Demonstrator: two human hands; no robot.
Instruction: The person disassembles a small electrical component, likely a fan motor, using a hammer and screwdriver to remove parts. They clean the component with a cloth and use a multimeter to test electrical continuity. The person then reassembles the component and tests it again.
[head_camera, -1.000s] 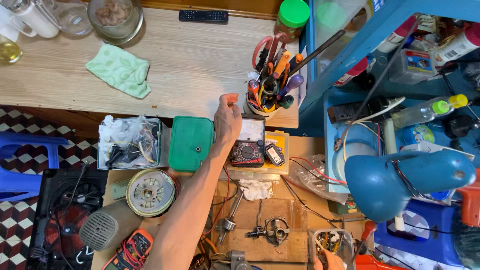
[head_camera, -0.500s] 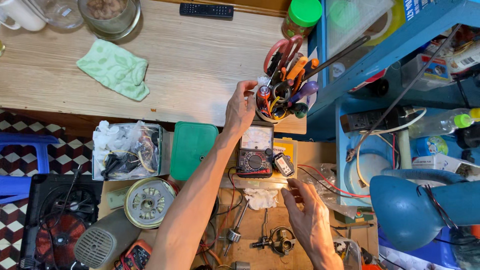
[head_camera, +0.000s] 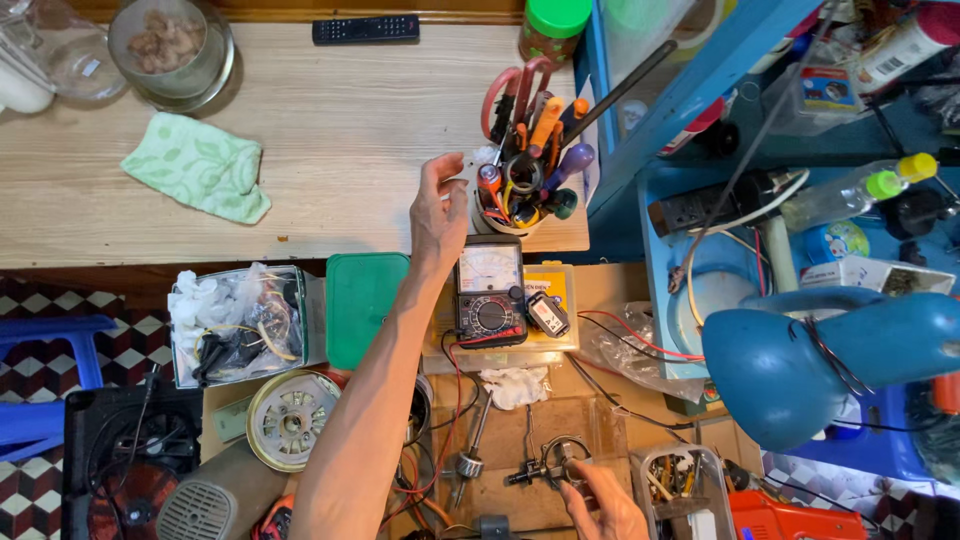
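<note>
Just beside fingers (head_camera: 447, 172) — tool cup (head_camera: 522, 205).

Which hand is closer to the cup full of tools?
Left. The left hand reaches up just beside the tool cup; the right hand stays far below it, by the metal rings.

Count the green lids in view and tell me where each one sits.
2 clearly. A round green lid tops the jar at the table's far edge, right of the remote. A square green lid covers the box left of the left hand's forearm. Clutter may hide others.
</note>
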